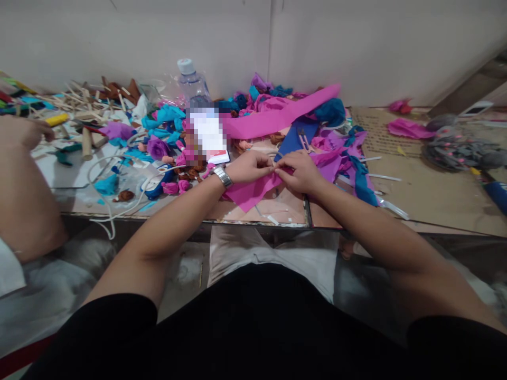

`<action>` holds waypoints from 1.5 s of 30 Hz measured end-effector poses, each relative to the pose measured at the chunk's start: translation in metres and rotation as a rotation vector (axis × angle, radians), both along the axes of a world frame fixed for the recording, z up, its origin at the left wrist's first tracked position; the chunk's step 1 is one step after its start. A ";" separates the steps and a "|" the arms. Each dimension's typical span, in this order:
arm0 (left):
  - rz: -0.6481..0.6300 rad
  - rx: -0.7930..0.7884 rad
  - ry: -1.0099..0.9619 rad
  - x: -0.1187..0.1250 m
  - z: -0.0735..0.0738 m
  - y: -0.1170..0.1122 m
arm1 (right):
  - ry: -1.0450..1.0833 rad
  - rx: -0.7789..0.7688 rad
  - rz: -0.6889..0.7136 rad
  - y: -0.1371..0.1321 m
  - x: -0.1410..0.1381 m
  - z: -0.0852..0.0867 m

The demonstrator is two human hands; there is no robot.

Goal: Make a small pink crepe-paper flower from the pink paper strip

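A bright pink sheet of crepe paper [251, 195] lies at the table's front edge, under my fingers. My left hand [253, 166], with a metal watch [222, 177] on its wrist, pinches the paper's upper edge. Close against it, my right hand [299, 171] grips the same edge between thumb and fingers. The fingertips nearly meet, and the exact fold between them is hidden. Just behind the hands are a blue sheet [291, 138] and pink-handled scissors [304, 138]. A long pink crepe strip [273, 120] stretches across behind them.
A lit phone [214, 140], partly blurred out, leans before a clear bottle [193, 87]. Crumpled blue and purple paper and small sticks [85, 100] cover the left side. Another person's hand [24, 134] rests at far left. Cardboard [390, 179] and a grey bundle [455, 148] lie right.
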State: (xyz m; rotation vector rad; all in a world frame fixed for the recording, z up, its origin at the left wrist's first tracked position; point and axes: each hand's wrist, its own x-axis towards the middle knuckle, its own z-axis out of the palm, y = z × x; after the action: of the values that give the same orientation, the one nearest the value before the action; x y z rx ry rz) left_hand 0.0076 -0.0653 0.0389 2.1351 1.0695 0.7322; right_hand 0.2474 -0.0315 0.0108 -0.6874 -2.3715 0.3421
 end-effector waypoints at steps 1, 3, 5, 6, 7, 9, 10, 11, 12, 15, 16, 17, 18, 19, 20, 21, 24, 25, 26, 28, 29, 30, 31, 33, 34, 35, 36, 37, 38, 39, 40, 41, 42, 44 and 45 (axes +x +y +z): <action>0.005 0.013 0.011 0.000 0.000 0.000 | 0.004 -0.001 -0.003 0.000 0.000 0.000; 0.013 0.044 0.037 0.000 0.000 -0.001 | 0.003 -0.007 -0.009 -0.001 -0.001 0.000; 0.018 0.075 0.060 0.000 0.000 -0.002 | -0.002 -0.016 -0.019 -0.001 -0.001 0.000; 0.019 0.090 0.072 0.000 0.000 -0.003 | -0.005 -0.021 -0.023 -0.001 -0.001 0.001; 0.021 0.105 0.086 0.000 0.000 -0.004 | -0.006 -0.024 -0.027 0.000 -0.001 0.001; 0.030 0.140 0.112 0.001 0.000 -0.005 | -0.004 -0.026 -0.029 0.000 -0.001 0.001; 0.034 0.156 0.124 0.001 0.000 -0.005 | -0.002 -0.026 -0.029 0.001 -0.001 0.000; 0.037 0.171 0.133 0.002 0.000 -0.005 | -0.001 -0.025 -0.028 0.001 -0.001 0.000; 0.040 0.183 0.139 0.002 0.000 -0.005 | 0.003 -0.022 -0.026 0.002 -0.001 0.000; 0.047 0.209 0.148 0.002 -0.001 -0.005 | 0.026 -0.009 -0.011 0.002 -0.002 -0.001; 0.050 0.219 0.149 0.002 -0.002 -0.005 | 0.037 -0.005 -0.004 0.002 -0.001 -0.001; 0.052 0.230 0.151 0.002 -0.003 -0.004 | 0.047 -0.005 0.002 0.002 -0.001 -0.001; 0.052 0.240 0.154 0.002 -0.004 -0.004 | 0.052 -0.007 0.005 0.002 -0.001 -0.001; 0.051 0.251 0.157 0.001 -0.005 -0.003 | 0.051 -0.013 0.004 0.002 -0.001 -0.001; 0.047 0.258 0.162 0.001 -0.005 -0.003 | 0.046 -0.021 0.000 0.002 -0.001 0.000; 0.042 0.263 0.168 0.001 -0.006 -0.002 | 0.037 -0.029 -0.005 0.002 -0.001 0.000; 0.032 0.263 0.186 0.000 -0.006 -0.002 | 0.012 -0.037 -0.022 0.001 -0.001 0.002; 0.029 0.259 0.192 -0.001 -0.005 -0.002 | 0.010 -0.035 -0.024 0.001 -0.001 0.002; 0.025 0.252 0.199 -0.001 -0.004 -0.002 | 0.009 -0.033 -0.024 0.001 -0.001 0.002; 0.017 0.232 0.211 -0.001 -0.002 -0.003 | 0.014 -0.029 -0.016 0.002 -0.001 0.001; 0.014 0.220 0.214 -0.001 -0.001 -0.003 | 0.015 -0.029 -0.011 0.002 -0.001 0.001; 0.013 0.209 0.214 -0.002 0.000 -0.003 | 0.015 -0.028 -0.009 0.003 0.000 0.000; 0.014 0.201 0.214 -0.002 0.000 -0.003 | 0.012 -0.027 -0.010 0.003 0.000 0.000; 0.013 0.195 0.212 -0.002 0.000 -0.003 | 0.003 -0.025 -0.018 0.004 0.001 0.000; 0.011 0.196 0.212 -0.002 -0.001 -0.003 | -0.001 -0.025 -0.023 0.004 0.001 0.000; 0.008 0.199 0.212 -0.002 -0.001 -0.002 | -0.005 -0.027 -0.025 0.004 0.002 0.000; 0.005 0.201 0.213 -0.002 -0.001 -0.002 | -0.009 -0.029 -0.025 0.005 0.002 0.000; 0.004 0.203 0.214 -0.002 -0.002 -0.001 | -0.011 -0.033 -0.025 0.005 0.002 0.000; 0.004 0.204 0.214 -0.002 -0.002 -0.001 | -0.013 -0.036 -0.023 0.005 0.003 0.001; 0.005 0.206 0.212 -0.002 -0.001 -0.001 | -0.014 -0.038 -0.020 0.005 0.003 0.001; 0.008 0.208 0.207 -0.002 -0.001 -0.001 | -0.013 -0.038 -0.016 0.005 0.003 0.002; 0.010 0.208 0.201 -0.002 -0.001 -0.001 | -0.010 -0.037 -0.013 0.004 0.003 0.002; 0.012 0.206 0.192 -0.002 0.000 -0.001 | -0.007 -0.035 -0.010 0.004 0.004 0.002; 0.012 0.195 0.171 -0.002 0.000 -0.002 | 0.000 -0.031 -0.012 0.004 0.004 0.002; 0.010 0.188 0.162 -0.002 0.000 -0.002 | 0.002 -0.028 -0.016 0.004 0.004 0.002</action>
State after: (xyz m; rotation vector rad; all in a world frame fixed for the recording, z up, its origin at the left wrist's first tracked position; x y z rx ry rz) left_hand 0.0055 -0.0671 0.0389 2.3851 1.1338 0.6980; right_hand 0.2510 -0.0277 0.0126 -0.7188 -2.3618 0.3697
